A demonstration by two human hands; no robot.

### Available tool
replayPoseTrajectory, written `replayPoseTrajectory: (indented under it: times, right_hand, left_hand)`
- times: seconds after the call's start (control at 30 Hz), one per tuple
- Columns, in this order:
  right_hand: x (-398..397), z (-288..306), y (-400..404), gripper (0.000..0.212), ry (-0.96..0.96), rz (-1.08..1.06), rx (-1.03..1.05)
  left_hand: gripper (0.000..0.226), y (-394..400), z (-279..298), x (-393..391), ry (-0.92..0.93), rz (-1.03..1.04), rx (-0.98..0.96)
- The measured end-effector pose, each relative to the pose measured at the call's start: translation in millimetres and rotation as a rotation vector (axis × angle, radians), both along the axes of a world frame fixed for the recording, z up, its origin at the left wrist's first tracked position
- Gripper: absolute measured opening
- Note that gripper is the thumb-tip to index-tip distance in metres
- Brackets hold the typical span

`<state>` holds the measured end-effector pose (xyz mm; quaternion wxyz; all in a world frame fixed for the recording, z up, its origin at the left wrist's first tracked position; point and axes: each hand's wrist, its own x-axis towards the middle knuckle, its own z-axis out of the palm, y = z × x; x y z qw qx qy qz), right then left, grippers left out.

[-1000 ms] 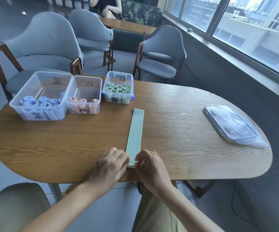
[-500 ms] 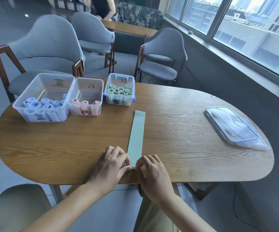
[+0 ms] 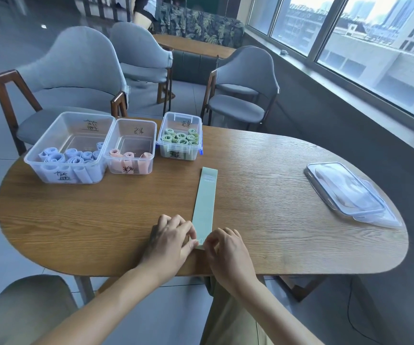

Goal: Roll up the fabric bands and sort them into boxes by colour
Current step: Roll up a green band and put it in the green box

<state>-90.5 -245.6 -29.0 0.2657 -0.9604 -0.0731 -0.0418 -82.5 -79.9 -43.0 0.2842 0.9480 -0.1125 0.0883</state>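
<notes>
- Green band [image 3: 205, 202] lies flat and lengthwise on the wooden table [image 3: 76, 220], near end at the front edge;
- left hand [image 3: 169, 241] knuckles up, curled fingers pinching the band's near-left corner;
- right hand [image 3: 227, 250] likewise pinching the near-right corner.

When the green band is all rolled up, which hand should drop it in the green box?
Probably the left hand. The green box sits ahead and to the left of the green band; the right hand would reach across.
</notes>
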Motion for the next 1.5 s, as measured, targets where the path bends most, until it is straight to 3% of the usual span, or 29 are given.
replayPoseTrajectory:
  times: [0.2, 0.47, 0.67, 0.8, 0.87, 1.1, 1.27, 1.5]
  right_hand:
    - [1.4, 1.3, 5.7, 0.005, -0.004, -0.048, 0.023]
    - [2.9, -0.9, 12.4, 0.004, -0.028, -0.120, 0.056]
    - [-6.3, -5.2, 10.4, 0.008, -0.207, -0.088, -0.019]
    - [-12.5, -14.6, 2.0, 0.010, -0.277, 0.029, -0.174]
    - [-12.2, -20.2, -1.2, 0.026, -0.222, 0.070, -0.219]
    - [-13.0, -16.2, -1.8, 0.026, -0.247, 0.036, -0.095]
    - [-4.9, -19.4, -3.0, 0.023, -0.247, 0.054, -0.128]
    - [1.1, -21.0, -3.8, 0.030, -0.272, 0.054, -0.183]
  left_hand:
    - [0.025, -4.3, -3.5, -3.6, -0.142, 0.007, -0.006]
    - [0.010, 11.4, -13.0, -8.2, -0.240, -0.104, 0.049]
    - [0.016, 15.2, -14.8, -5.8, -0.272, -0.087, 0.097]
    - [0.027, 16.3, -17.2, -0.7, -0.240, -0.077, 0.126]
    - [0.031, 16.6, -17.7, 2.4, -0.214, -0.078, 0.148]
    - [0.047, 26.0, -18.4, 12.2, -0.134, -0.114, 0.223]
    - [0.062, 39.4, -18.1, 14.8, -0.094, -0.083, 0.199]
    - [0.062, 45.0, -22.2, 12.4, -0.072, -0.049, 0.192]
